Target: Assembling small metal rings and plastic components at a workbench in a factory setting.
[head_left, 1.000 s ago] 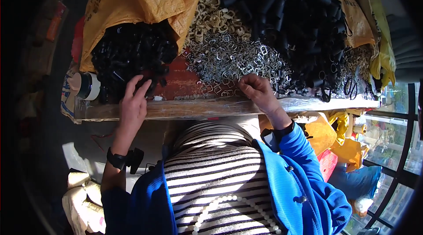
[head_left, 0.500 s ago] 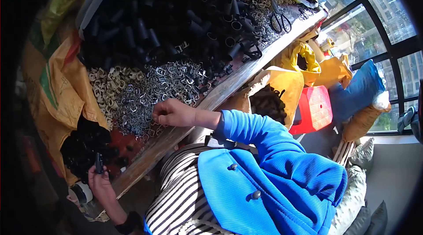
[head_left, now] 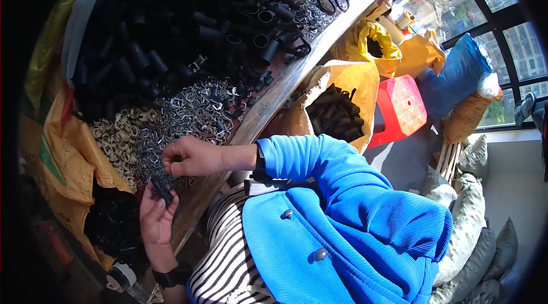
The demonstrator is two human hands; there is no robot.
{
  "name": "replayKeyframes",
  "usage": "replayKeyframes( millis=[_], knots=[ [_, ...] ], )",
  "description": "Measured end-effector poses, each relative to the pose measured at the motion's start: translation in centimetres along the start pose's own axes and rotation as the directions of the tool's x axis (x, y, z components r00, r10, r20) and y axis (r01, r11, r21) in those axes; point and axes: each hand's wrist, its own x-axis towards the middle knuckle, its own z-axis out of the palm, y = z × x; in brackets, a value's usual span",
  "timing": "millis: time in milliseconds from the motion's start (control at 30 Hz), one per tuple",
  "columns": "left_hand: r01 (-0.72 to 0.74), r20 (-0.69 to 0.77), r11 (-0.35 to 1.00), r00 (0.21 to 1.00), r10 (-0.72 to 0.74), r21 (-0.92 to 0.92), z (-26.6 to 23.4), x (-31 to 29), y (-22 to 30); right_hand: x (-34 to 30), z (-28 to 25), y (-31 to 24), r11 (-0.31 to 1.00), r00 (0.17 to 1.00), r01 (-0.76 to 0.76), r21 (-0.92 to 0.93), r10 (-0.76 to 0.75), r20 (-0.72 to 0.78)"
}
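Observation:
My left hand (head_left: 156, 215) grips a small black plastic piece (head_left: 162, 189) between thumb and fingers, just above the table's front edge. A short way up and to the right, my right hand (head_left: 191, 156) is closed, with fingertips pressed together over a heap of small silvery metal rings or clips (head_left: 197, 107). Whatever it pinches, if anything, is too small to make out. Beige clips (head_left: 119, 143) lie left of the silvery ones. Behind them spreads a large pile of black tube-shaped pieces (head_left: 137, 56).
Black scissors (head_left: 333, 0) lie at the table's far right. Along the wooden table edge (head_left: 274, 96) stand an orange sack (head_left: 365, 84) holding dark pieces, a red stool (head_left: 406, 104) and a blue sack (head_left: 456, 76). An orange sack (head_left: 65, 158) borders the left side.
My left hand has moved up and right with the black piece, close to my right hand. The view has shifted, and my right hand appears further left.

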Motion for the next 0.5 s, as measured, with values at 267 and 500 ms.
replayKeyframes(
  millis=[267, 500],
  knots=[
    [-0.03, -0.157, 0.992, 0.986, 0.049, 0.12, -0.2, 0.3, -0.7, 0.8, 2.5, 0.2, 0.998, 0.999, 0.038, 0.053, -0.039, 0.014],
    [-0.315, -0.087, 0.794, 0.905, 0.417, 0.521, -1.5, 0.3, -1.2, 1.3, 4.4, 0.3, 0.971, 0.993, -0.115, 0.21, 0.112, 0.028]
  ],
)
